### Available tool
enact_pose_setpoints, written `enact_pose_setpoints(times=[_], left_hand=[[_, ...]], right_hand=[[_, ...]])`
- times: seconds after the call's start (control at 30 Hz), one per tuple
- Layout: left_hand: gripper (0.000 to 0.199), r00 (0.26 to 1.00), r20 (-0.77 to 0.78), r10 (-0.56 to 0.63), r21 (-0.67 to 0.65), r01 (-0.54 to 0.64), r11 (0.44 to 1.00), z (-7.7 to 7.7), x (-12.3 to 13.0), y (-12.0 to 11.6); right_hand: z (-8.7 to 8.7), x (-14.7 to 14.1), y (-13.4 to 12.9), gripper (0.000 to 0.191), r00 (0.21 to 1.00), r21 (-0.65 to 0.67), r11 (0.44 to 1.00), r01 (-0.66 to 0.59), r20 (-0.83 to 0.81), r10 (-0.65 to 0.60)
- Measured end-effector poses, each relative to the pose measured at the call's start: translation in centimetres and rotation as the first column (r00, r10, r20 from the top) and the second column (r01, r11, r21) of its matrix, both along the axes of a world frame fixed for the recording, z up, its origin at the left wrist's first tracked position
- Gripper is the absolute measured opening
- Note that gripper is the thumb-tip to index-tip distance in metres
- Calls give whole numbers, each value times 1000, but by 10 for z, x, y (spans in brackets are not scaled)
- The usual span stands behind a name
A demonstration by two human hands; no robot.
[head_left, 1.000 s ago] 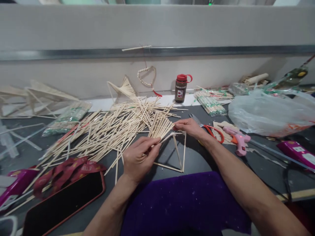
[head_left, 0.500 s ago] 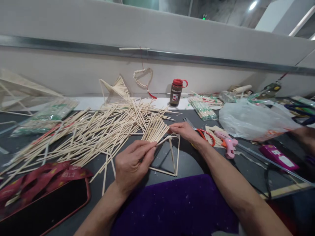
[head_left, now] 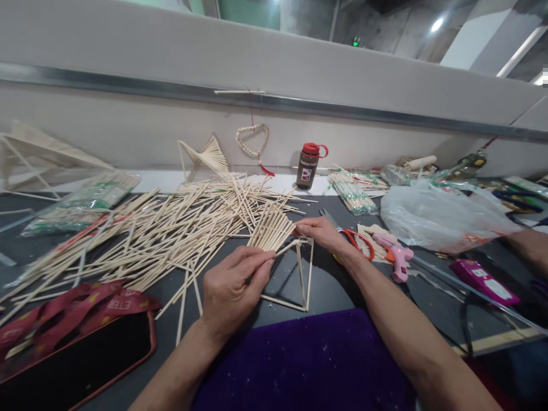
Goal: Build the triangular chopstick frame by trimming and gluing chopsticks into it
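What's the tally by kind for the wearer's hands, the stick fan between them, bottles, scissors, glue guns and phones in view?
Wearer's hands, left hand and right hand: 2
Stick fan: 1
Bottle: 1
Scissors: 1
Glue gun: 1
Phone: 1
Total: 7

One head-worn view, from above and behind the grip, facing forward and down, left hand [head_left: 233,285] and right hand [head_left: 319,231] close ahead, wall [head_left: 274,57] farther beyond the grip
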State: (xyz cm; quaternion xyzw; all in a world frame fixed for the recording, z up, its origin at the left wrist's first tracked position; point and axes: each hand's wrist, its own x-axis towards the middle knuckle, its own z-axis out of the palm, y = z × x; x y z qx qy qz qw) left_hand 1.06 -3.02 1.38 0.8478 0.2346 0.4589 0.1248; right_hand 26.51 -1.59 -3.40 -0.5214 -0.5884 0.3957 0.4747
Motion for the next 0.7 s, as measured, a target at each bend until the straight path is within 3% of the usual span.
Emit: enact_pose_setpoints(times=[0.57, 0.7], left_hand=[[20, 999, 43, -17, -24, 19, 1000, -4, -2, -2], [27, 990, 81, 115, -120, -105, 987, 0, -8, 6]], right_hand=[[5, -3, -4, 32, 1000, -4, 1000, -1, 18, 1], [4, -3, -5, 32, 1000, -17, 1000, 25, 12, -25]])
